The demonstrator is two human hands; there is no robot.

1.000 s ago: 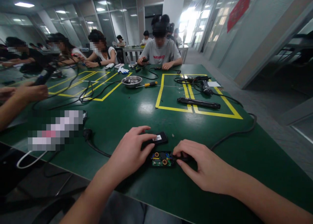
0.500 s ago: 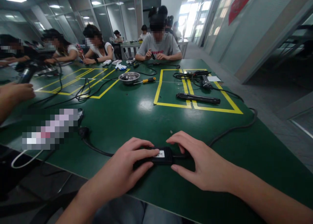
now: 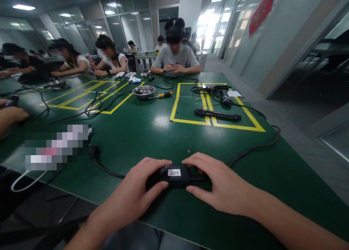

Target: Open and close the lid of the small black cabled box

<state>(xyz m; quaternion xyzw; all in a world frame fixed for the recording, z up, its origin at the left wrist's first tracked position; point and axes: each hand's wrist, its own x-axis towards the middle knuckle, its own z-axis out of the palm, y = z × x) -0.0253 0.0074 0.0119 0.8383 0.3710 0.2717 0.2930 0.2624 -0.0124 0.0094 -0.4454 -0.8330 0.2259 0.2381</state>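
Note:
A black rectangular cord box [image 3: 181, 177] with a white label lies on the green tabletop in front of me. My left hand [image 3: 140, 182] curves round its left end, thumb at the near side and fingers at the far side. At the other end, my right hand [image 3: 220, 181] closes on the right edge with thumb and fingertips. A black cable [image 3: 109, 171] leads from the left of the box to a thick black plug [image 3: 93, 152]. From the right side another length of cable [image 3: 253, 150] runs across the table. The undersides of my fingers are hidden.
A blurred power strip [image 3: 72, 137] lies to the left, near another person's hand [image 3: 13, 113]. Farther off are a metal bowl [image 3: 143, 92], a yellow-black screwdriver [image 3: 165, 94], a black bar [image 3: 217, 114] and tangled cables [image 3: 208, 88]. Another person [image 3: 174, 57] sits opposite.
My left index finger has lifted off the label, now uncovered. My right fingertips have come in to the box's right end. The other person's hand at left has shifted left and lower.

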